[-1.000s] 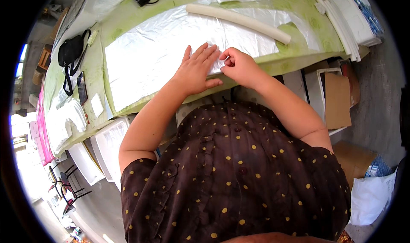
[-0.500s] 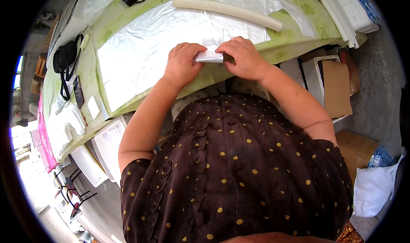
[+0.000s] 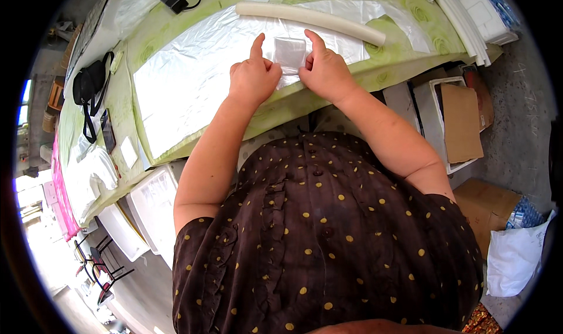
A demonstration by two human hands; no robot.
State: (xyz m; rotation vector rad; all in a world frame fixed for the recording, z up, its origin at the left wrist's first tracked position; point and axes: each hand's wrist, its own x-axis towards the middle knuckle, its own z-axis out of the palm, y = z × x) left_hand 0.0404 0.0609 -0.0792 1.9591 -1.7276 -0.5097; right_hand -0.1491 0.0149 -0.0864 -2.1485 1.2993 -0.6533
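A small square of folded clear plastic film (image 3: 290,53) is spread between my two hands near the table's front edge. My left hand (image 3: 253,79) pinches its lower left corner between thumb and curled fingers, the index finger stretched out away from me. My right hand (image 3: 327,70) grips the lower right corner the same way, its index finger also extended. Beneath lies a large white plastic sheet (image 3: 193,70), spread over the green patterned tablecloth (image 3: 399,67). Beyond the film rests a long, curved cream tube (image 3: 311,19).
On the left of the table lie a black bag (image 3: 91,82) with a strap, a dark phone (image 3: 108,131) and a white cloth (image 3: 91,170). A black box with a cord (image 3: 175,1) sits at the back. White tubes (image 3: 460,26) lie far right; cardboard (image 3: 461,123) stands below.
The plastic film has been tilted from a narrow edge-on strip to a flat, face-up square. Both index fingers have straightened outward, while the hands stay in nearly the same place.
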